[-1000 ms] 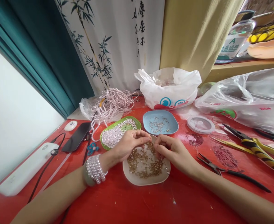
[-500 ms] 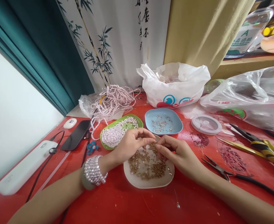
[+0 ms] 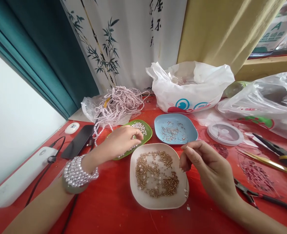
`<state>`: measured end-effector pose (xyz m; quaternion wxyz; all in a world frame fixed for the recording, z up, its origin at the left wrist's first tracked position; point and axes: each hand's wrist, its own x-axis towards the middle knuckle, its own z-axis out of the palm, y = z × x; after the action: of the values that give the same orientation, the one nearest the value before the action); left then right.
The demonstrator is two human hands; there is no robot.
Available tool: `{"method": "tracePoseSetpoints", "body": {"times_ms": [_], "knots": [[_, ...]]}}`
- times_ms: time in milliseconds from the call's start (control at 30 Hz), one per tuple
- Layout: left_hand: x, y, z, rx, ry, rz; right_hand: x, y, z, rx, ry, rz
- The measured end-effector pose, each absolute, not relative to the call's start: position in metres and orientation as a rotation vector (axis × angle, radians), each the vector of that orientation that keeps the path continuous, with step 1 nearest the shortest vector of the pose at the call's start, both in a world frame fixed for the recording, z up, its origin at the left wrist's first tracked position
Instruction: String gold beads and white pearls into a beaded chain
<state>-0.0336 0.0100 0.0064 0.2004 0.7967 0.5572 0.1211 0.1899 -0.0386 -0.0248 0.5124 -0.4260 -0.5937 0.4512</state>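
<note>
My left hand [image 3: 124,138] is over the green dish [image 3: 148,127], which holds loose pale pearl beads [image 3: 139,127]. Its thumb and index finger are apart; the other fingertips are hidden. To the right, my right hand [image 3: 202,161] pinches a fine thread [image 3: 186,144] between thumb and index finger. Small beads [image 3: 186,194] hang from that thread by the right rim of the cream dish [image 3: 158,204]. Gold beads [image 3: 171,184], with a few pale ones among them, lie in this dish. A beaded bracelet [image 3: 78,172] wraps my left wrist.
Behind the cream dish sits a blue dish [image 3: 176,117] with small metal pins. Strung pearls [image 3: 122,104] heap at the back left, near a phone [image 3: 77,141] and a white power bank [image 3: 23,177]. White plastic bags [image 3: 194,87], a clear round case [image 3: 225,133], tweezers [image 3: 267,161] and pliers [image 3: 248,190] are rightward.
My left hand has left the gold beads and moved left to the green dish. My right hand has shifted right, still pinching the thread. The view has also shifted slightly.
</note>
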Motion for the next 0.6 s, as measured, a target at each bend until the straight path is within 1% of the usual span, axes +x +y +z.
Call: {"method": "tracePoseSetpoints", "body": {"times_ms": [100, 200, 600], "knots": [[-0.044, 0.014, 0.009, 2.305, 1.574, 0.098, 0.19, -0.034, -0.024, -1.116, -1.373, 1.055], [-0.047, 0.015, 0.009, 2.316, 1.532, 0.002, 0.192, -0.03, -0.026, -1.178, -1.345, 1.018], [-0.049, 0.015, 0.001, 2.299, 1.509, 0.233, 0.193, -0.029, -0.028, -1.205, -1.373, 0.992]]}}
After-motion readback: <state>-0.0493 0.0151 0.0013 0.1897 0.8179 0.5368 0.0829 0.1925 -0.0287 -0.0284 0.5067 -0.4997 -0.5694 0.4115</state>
